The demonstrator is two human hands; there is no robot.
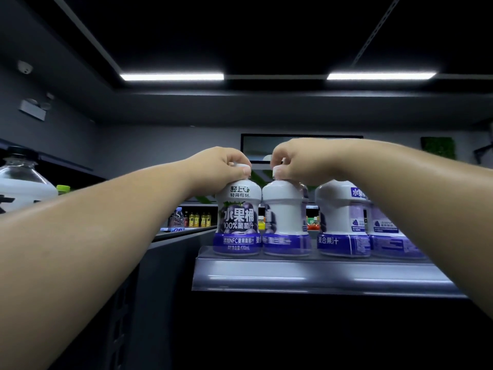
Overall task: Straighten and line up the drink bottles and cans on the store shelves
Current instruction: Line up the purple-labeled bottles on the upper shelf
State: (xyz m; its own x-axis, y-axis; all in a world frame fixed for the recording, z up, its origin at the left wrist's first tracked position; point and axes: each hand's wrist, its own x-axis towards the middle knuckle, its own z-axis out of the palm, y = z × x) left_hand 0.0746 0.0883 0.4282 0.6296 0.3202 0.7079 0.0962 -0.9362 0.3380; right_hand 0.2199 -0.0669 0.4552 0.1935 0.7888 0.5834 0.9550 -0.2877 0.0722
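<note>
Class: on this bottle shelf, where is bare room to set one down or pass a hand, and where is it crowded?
Free: the gap between the second purple-and-white plastic juice bottle and third bottle; a strip at the grey metal shelf's left end. Crowded: leftmost bottle and second nearly touch, left hand and right hand gripping their caps.

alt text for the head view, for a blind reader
The left hand pinches the cap of the left bottle and the right hand that of the second bottle, side by side on a shelf. Only the left bottle's label faces front; other bottles stand further right.
</note>
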